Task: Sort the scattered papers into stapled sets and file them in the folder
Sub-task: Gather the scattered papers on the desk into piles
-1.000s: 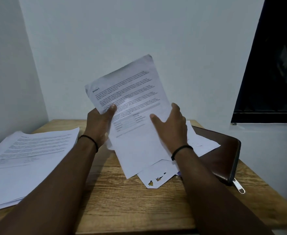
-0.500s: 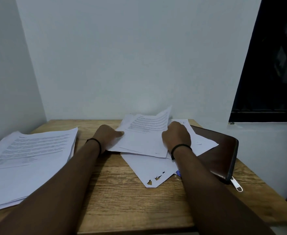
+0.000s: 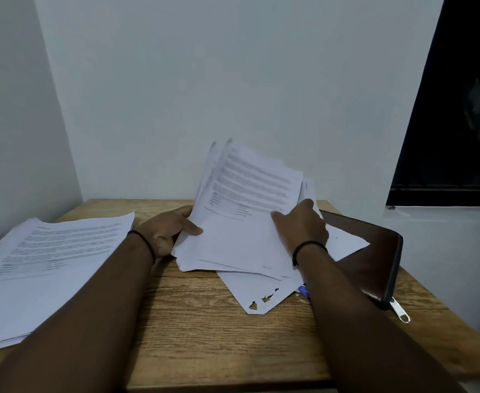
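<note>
Nearest to me, just this side of my right hand (image 3: 301, 225), lies a loose sheet with torn holes (image 3: 258, 296) flat on the desk (image 3: 193, 330), its corner ragged, with something small and blue (image 3: 303, 290) peeking out beside my right wrist; I cannot tell what it is. My right hand has its thumb pressed onto the face of the lifted bundle of papers (image 3: 244, 222); its fingers go behind the sheets, so I judge it is gripping them. My left hand (image 3: 170, 231), across the bundle from the right, pinches the bundle's left edge between thumb and fingers. The bundle is fanned and uneven, upper corners tilted up off the desk, printed text on the top page, lower half blank.

Well out beyond my left hand sits a thicker stack of printed sheets (image 3: 48, 256), roughly squared. Past my right hand, partly under stray pages, lies the brown zip folder (image 3: 375, 259), shut as far as I can see, its zipper pull (image 3: 400, 310) hanging toward me.

I judge the job is early: sorting under way, no staple or stapler visible, nothing filed.
</note>
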